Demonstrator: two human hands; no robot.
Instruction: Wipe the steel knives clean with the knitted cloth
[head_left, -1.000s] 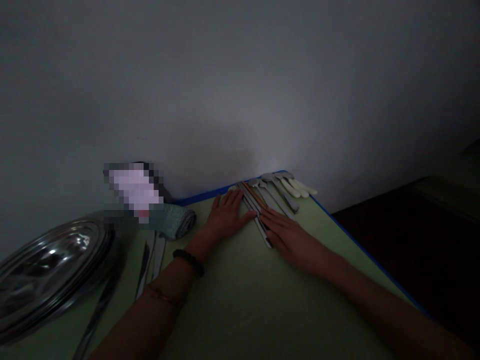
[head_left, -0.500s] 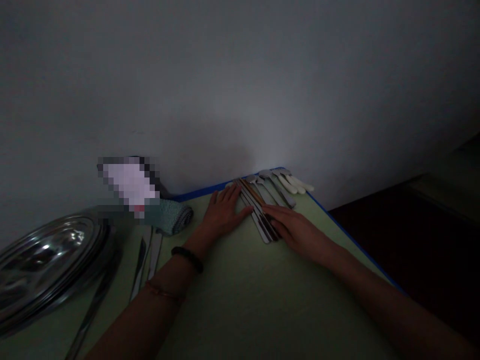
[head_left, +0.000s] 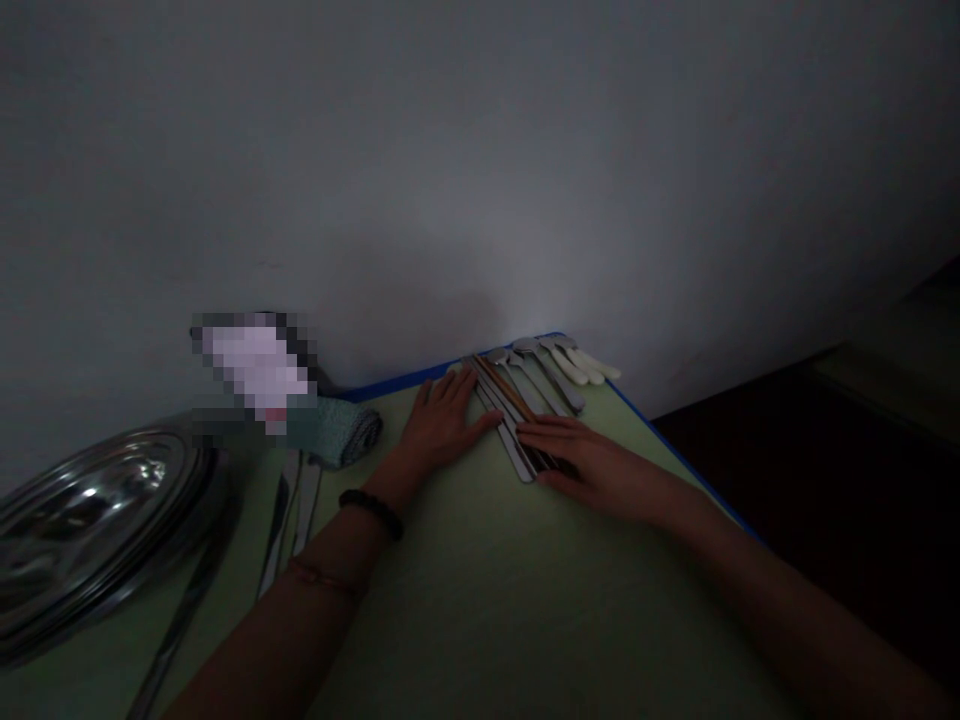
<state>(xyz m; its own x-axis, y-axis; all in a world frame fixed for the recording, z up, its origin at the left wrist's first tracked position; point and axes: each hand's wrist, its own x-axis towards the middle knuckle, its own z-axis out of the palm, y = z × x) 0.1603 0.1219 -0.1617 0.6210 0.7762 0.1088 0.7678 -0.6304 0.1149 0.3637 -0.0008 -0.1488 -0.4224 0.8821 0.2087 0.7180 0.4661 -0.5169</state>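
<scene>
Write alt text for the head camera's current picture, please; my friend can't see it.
A person's left hand lies beside metal cutlery and brown sticks on a green table, the right hand partly over the cutlery. Spoons lie to the right; a rolled cloth and shiny metal tray sit left.

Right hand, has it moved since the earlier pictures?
Yes, slightly: judged against the far corner of the blue table edge, the right hand has shifted to the right in the view.
</scene>
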